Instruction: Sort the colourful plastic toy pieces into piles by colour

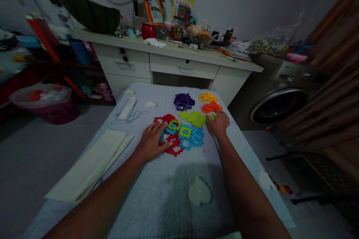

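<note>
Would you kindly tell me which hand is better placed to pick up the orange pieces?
Probably the right hand: it rests just below the orange pieces, while the left hand lies on the red pieces, farther away.

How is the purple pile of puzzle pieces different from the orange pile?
The purple pile is dark and heaped into a roundish clump; the orange pile is bright and spread flatter and wider. The purple pile lies further from the right hand; the orange pile lies just beyond its fingers. Both are jagged-edged plastic tiles on the pale blue cloth, and no hand holds either.
</note>
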Demonstrator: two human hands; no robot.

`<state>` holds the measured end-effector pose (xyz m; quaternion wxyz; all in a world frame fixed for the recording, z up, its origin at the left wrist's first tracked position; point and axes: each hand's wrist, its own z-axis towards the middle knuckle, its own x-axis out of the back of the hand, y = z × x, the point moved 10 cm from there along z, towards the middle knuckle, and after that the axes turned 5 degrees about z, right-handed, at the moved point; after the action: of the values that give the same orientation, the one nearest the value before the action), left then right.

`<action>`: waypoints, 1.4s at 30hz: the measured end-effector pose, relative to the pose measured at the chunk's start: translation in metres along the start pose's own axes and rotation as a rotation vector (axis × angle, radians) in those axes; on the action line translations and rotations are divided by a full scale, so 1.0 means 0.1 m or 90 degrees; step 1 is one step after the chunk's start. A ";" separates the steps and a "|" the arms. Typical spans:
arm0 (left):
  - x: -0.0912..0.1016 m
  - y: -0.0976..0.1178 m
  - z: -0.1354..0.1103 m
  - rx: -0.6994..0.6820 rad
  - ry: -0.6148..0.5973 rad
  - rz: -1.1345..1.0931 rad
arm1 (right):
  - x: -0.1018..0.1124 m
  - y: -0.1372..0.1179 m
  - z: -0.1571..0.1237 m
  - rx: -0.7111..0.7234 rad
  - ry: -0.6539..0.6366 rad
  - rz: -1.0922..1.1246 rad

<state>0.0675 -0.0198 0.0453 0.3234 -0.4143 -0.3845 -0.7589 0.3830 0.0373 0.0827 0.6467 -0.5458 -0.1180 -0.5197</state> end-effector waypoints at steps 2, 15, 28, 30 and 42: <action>0.01 0.00 0.00 0.004 0.004 -0.001 | -0.09 0.18 0.00 -0.048 -0.049 -0.037; -0.03 0.03 -0.01 0.004 -0.005 0.032 | -0.46 -0.74 -0.49 0.267 -0.229 0.205; -0.02 0.19 0.02 -0.040 -0.016 0.037 | -0.74 -0.48 -0.45 0.188 -0.214 -0.012; -0.09 0.23 0.11 -0.043 -0.050 0.043 | -0.82 -0.53 -0.50 0.223 -0.258 -0.013; 0.06 -0.11 0.36 0.141 0.056 0.138 | -0.52 -0.86 -0.55 0.287 -0.331 0.320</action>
<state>0.0695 0.0156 0.0602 0.4632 -0.3817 -0.4044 -0.6901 0.2690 0.0313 0.0748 0.8052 -0.5154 -0.2508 -0.1522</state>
